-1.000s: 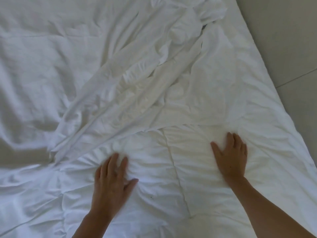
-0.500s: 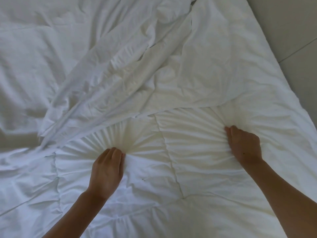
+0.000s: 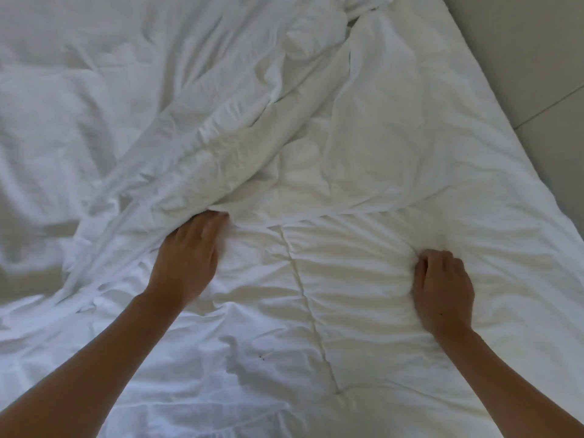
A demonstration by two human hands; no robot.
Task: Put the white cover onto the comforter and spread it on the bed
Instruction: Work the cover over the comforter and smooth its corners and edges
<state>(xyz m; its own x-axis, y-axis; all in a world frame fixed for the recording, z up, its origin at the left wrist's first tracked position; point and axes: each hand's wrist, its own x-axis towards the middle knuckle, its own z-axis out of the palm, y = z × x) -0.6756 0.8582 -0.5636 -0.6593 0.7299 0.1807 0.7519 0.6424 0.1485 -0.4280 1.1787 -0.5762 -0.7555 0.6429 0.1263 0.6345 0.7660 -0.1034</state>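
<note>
Since half a second ago the left hand [image 3: 186, 263] has slid up the frame to the hem of the thin, creased white cotton cover [image 3: 240, 147]; its fingertips lie hidden under that edge, so whether it pinches the cloth cannot be told. The right hand [image 3: 442, 295] stays at centre right, fingers curled into a bunch of the puffy white quilted comforter [image 3: 316, 311] (pleats fan leftward from it). The cover lies rumpled across the upper middle, over the comforter. Pale grey tiled floor [image 3: 537, 74] shows upper right.
</note>
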